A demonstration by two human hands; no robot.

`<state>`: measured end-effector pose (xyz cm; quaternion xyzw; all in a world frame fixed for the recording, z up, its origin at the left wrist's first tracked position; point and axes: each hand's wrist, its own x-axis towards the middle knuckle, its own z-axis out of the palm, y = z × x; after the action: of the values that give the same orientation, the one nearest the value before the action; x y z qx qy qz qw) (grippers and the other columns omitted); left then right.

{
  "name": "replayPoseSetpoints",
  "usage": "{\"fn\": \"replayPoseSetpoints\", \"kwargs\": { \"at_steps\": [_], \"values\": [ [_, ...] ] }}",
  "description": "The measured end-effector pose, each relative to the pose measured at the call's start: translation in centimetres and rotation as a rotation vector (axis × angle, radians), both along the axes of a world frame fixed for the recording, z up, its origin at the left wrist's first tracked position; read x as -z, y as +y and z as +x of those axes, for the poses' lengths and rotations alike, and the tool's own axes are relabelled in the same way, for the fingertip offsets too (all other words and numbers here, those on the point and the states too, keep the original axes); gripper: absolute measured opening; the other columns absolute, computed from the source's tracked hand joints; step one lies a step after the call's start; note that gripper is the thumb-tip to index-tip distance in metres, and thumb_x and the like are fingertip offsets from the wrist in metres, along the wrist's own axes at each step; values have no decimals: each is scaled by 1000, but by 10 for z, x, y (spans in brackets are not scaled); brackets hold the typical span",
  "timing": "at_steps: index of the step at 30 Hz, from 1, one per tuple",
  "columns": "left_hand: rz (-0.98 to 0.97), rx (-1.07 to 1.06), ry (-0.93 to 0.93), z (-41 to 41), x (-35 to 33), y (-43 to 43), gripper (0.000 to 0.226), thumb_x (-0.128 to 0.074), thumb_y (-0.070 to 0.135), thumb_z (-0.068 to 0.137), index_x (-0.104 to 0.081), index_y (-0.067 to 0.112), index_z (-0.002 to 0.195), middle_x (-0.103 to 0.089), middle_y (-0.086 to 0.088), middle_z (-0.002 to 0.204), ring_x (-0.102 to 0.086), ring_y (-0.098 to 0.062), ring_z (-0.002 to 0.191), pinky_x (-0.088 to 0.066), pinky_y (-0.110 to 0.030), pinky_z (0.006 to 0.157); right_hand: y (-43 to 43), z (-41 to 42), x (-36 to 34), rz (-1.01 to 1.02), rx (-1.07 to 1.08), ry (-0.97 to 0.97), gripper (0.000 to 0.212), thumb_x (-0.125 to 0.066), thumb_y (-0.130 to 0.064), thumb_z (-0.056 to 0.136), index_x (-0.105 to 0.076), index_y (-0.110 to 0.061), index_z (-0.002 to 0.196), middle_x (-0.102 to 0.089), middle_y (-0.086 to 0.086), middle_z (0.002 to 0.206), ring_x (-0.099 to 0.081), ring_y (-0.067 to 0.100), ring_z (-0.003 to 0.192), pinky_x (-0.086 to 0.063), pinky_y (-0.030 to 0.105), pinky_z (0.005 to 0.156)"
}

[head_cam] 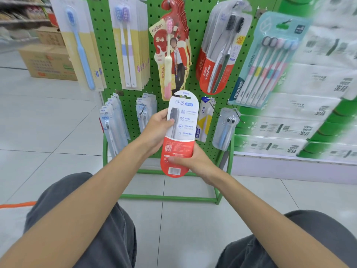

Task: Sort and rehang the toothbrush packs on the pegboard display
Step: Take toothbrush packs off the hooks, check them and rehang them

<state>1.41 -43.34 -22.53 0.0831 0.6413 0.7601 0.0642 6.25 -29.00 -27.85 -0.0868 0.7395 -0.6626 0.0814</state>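
Fingers of my left hand (156, 130) curl round the toothbrush pack (185, 117) at its 9 o'clock edge, thumb on the printed back, while my right hand (195, 161) grips the red foot at 6 o'clock, thumb laid across it. Held before the lower middle of the pegboard (195, 20), the pack stands nearly upright, long axis running 6 to 12, hang slot (184, 96) uppermost and free of both hands. Matching Colgate packs (218, 55) hang toward 1 o'clock, so I judge the lift goes up and rightward, my right hand's side.
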Motion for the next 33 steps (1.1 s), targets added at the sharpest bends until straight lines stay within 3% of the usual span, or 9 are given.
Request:
{"fn": "replayPoseSetpoints", "kwargs": {
  "at_steps": [3, 7, 12, 17, 21, 24, 28, 31, 33],
  "values": [
    [7, -22, -33, -2, 0, -2, 30, -42, 6, 103, -60, 17, 124, -72, -9, 114, -71, -26, 98, -58, -42, 83, -1, 3, 0, 77, -55, -3, 50, -80, 1, 76, -57, -25, 112, -72, -6, 103, -70, 3, 88, -55, 17, 73],
    [55, -5, -65, -3, 2, -1, 28, -40, 15, 105, -61, 16, 123, -72, -9, 113, -71, -25, 98, -58, -42, 83, -1, 2, 1, 98, -23, -7, 12, -68, -20, 92, -68, -20, 104, -75, 1, 102, -71, 10, 86, -58, 26, 77],
    [29, 77, -136, 1, 5, 6, 29, -41, 26, 106, -63, 12, 119, -72, -13, 110, -71, -26, 93, -56, -42, 85, 3, -4, -9, -27, 125, -45, 21, -52, -33, 100, -68, -20, 103, -75, 2, 93, -71, 17, 82, -56, 31, 81],
    [-7, 133, -140, 4, 4, 6, 30, -41, 26, 106, -62, 11, 121, -72, -14, 111, -71, -29, 96, -58, -42, 83, 11, -11, -14, -63, 180, -47, 17, -55, -29, 98, -66, -21, 107, -74, 5, 106, -71, 20, 92, -56, 32, 81],
    [-134, 211, -131, 6, 6, 4, 32, -42, 29, 105, -62, 12, 124, -72, -13, 113, -70, -30, 101, -57, -42, 84, 26, -16, -30, -183, 368, 84, 22, -59, -23, 97, -65, -10, 114, -74, 0, 102, -70, 9, 87, -56, 25, 72],
    [-188, 230, -135, 7, 7, 5, 32, -41, 30, 106, -61, 14, 124, -72, -12, 113, -70, -27, 99, -57, -39, 78, 37, -18, -38, -140, 480, 167, 19, -64, -25, 94, -67, -10, 104, -73, -4, 90, -68, 9, 83, -55, 31, 78],
    [-185, 219, -133, 8, 5, 6, 33, -42, 29, 105, -61, 10, 125, -71, -16, 115, -70, -27, 97, -58, -39, 80, 36, -18, -38, -99, 475, 194, 20, -60, -27, 96, -68, -13, 84, -70, 0, 82, -62, 12, 78, -50, 30, 72],
    [-225, 182, -101, 10, 7, 8, 30, -43, 28, 105, -63, 15, 123, -73, -11, 110, -72, -24, 92, -59, -37, 77, 35, -18, -36, -96, 521, 177, 21, -58, -27, 97, -68, -12, 88, -73, -3, 85, -66, 11, 79, -55, 30, 72],
    [-277, 151, -2, 12, 11, 11, 30, -45, 27, 105, -61, 24, 129, -73, -3, 112, -72, -18, 96, -59, -34, 83, 34, -19, -33, -104, 569, 180, 17, -57, -27, 99, -69, -17, 94, -74, -5, 88, -69, 12, 84, -58, 29, 76]
  ]
}}
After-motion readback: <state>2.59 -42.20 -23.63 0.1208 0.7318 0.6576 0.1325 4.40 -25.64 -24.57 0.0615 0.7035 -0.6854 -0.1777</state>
